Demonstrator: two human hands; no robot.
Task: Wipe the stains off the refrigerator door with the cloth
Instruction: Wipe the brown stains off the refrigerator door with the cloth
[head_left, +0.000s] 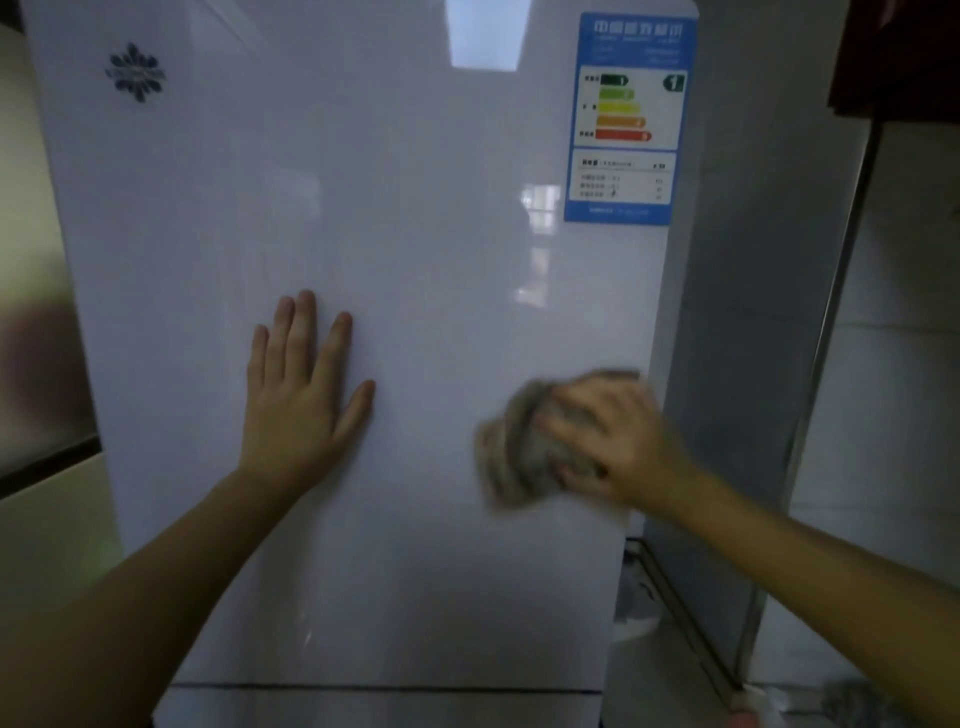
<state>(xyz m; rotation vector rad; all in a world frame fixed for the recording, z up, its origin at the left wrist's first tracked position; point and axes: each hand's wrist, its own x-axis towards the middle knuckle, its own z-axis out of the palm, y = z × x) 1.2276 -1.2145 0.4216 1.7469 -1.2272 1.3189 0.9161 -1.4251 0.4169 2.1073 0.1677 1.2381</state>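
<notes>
The cloth, a bunched grey-brown rag, is pressed against the white refrigerator door low on its right side, close to the door's right edge. A person's right hand grips it, the fingers curled over the wad and the thumb tucked under it; hand and rag are both blurred. The left hand lies flat on the door to the left, well apart from the cloth, its fingers straight and slightly spread, the thumb angled out. Both bare forearms reach up from the lower corners of the head view. A blue energy label with coloured bars is stuck in the door's upper right corner, and a dark flower-shaped logo sits at the upper left. A horizontal seam crosses the refrigerator below the hands. A pale tiled wall stands to the right.
</notes>
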